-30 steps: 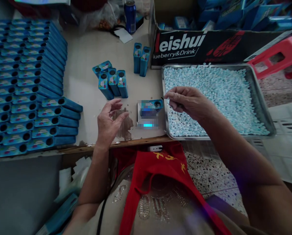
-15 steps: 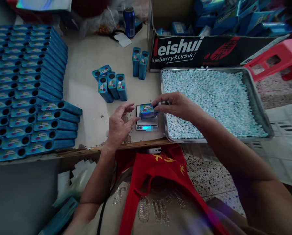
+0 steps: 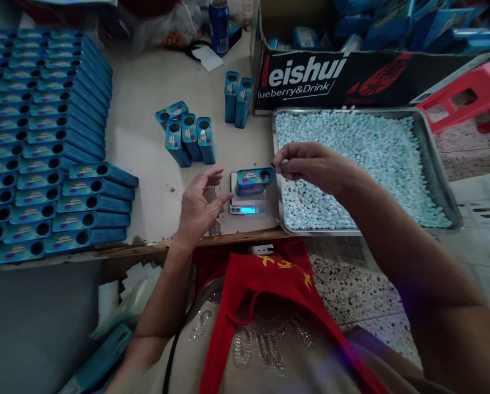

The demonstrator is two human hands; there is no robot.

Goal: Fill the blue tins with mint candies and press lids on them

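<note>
Lower centre of the frame: red apron [image 3: 261, 273] bearing yellow figures; the beaded letters on the garment beneath cannot be read in full. The table's front edge [image 3: 228, 238] is worn and chipped. Left hand [image 3: 199, 207]: thumb and fingers spread wide, thumb tip just beside the scale [image 3: 248, 202]; nothing seen in its grip. The scale's display is lit; figures illegible. On it, mid-frame, rests a blue container [image 3: 255, 183], its inverted lettering apparently "CARAMELO", the remainder too small. Right hand [image 3: 312, 166]: fingertips pinched narrow near the container's right end; cannot tell whether anything is held. A slim gap parts the scale from the metal tray [image 3: 433, 175] of pale blue pellets [image 3: 363, 158], right of centre. Tabletop shows between the left-hand stack of containers [image 3: 43, 137] and the cluster of four [image 3: 206, 143]. Upper right: black carton [image 3: 298, 82], printed "eishui" and "ueberry&Drink". Top centre: blue can [image 3: 219, 27], wording unreadable.
</note>
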